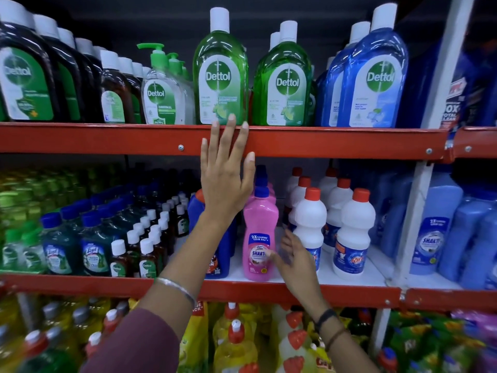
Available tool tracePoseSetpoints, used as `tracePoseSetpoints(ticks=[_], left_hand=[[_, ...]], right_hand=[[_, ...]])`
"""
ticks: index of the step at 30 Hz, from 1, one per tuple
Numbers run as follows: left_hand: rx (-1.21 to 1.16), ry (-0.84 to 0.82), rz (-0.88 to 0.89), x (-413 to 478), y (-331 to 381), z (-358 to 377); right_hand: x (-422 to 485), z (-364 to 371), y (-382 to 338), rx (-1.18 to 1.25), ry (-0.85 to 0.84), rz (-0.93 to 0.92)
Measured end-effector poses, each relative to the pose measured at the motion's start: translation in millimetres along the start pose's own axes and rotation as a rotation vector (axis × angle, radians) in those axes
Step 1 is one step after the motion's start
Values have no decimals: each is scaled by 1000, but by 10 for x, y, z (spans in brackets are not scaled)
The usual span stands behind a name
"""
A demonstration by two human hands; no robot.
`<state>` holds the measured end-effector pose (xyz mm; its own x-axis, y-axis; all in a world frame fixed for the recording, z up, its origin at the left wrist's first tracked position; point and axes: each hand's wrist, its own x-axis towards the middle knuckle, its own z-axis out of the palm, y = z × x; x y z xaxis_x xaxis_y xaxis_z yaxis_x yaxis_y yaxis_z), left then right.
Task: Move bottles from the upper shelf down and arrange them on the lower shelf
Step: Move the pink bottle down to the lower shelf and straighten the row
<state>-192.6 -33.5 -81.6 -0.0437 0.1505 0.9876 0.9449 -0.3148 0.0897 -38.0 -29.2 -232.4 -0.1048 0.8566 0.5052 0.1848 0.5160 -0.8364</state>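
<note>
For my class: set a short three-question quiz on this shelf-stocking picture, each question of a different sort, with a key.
1. True or false: the left hand is gripping a bottle.
2. Which bottle is the right hand touching? A) the pink bottle B) a white bottle C) the blue Dettol bottle
3. Fill in: the left hand's fingers reach up in front of the red ____ of the upper shelf.

Key: 1 false, it is open and holds nothing; 2 A, the fingers rest on its label; 3 edge.

"Dettol" on green btl [220,74]; "Shakti" pink btl [259,238]
</note>
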Motion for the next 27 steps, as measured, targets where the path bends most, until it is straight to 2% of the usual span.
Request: tracePoseSetpoints(ticks=[4, 6, 10, 12, 14, 17, 22, 27], left_hand=[[-283, -47, 50, -497, 356, 54], [-366, -98, 71, -769, 565, 150], [-581, -246, 11, -1217, 1037, 306], [-744, -366, -103, -1395, 1285, 386], [-897, -527, -302, -1547, 1502, 516], [-968, -716, -595, -1660, 1690, 796], [-1034, -694, -933, -1545, 1857, 1001], [-1058, -747, -982, -1546, 1777, 1092]], right_hand=[[-234, -427, -155, 34, 315, -175], [-259, -663, -148, 76, 476, -198], [-190, -1107, 66, 203, 589, -130], [-119, -1291, 211, 226, 560, -70], [-45, -1437, 359, 226, 478, 26], [7, -1585, 437, 243, 306, 198], [52, -1664, 443, 313, 140, 353], [69, -1669, 486, 281, 172, 344]])
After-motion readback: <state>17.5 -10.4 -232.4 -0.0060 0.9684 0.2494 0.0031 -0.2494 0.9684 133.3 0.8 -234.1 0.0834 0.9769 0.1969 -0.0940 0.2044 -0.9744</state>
